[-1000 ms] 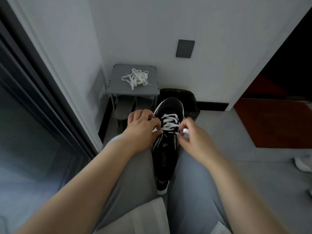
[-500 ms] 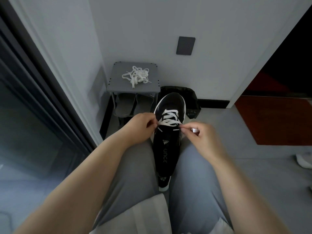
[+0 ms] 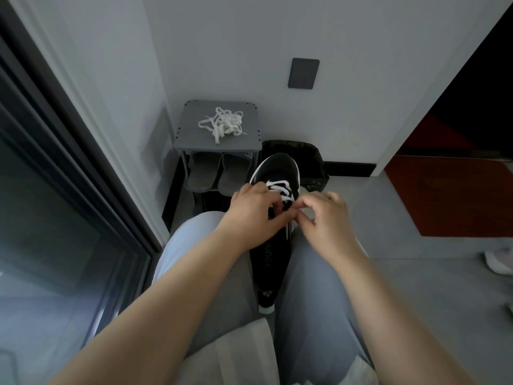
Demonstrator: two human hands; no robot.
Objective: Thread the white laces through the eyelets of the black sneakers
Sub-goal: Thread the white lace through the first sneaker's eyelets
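A black sneaker (image 3: 273, 254) is wedged between my knees, toe pointing away from me. A white lace (image 3: 280, 187) crosses its front eyelets in a few rows. My left hand (image 3: 254, 211) lies over the sneaker's left side with its fingers curled, pinching the lace at the middle of the tongue. My right hand (image 3: 323, 215) is at the right side, thumb and forefinger pinching the other lace end close to the left fingertips. The eyelets under the fingers are hidden. A second white lace (image 3: 222, 126) lies in a loose tangle on a grey rack (image 3: 191, 134) ahead.
The grey rack stands against the wall with grey slippers (image 3: 219, 173) on its lower shelf. A black bin (image 3: 311, 159) sits behind the sneaker's toe. A glass door frame (image 3: 83, 162) runs along my left. A red mat (image 3: 455, 195) lies to the right.
Both hands have come together over the middle of the sneaker, the right hand moving left towards the left fingertips with the lace end.
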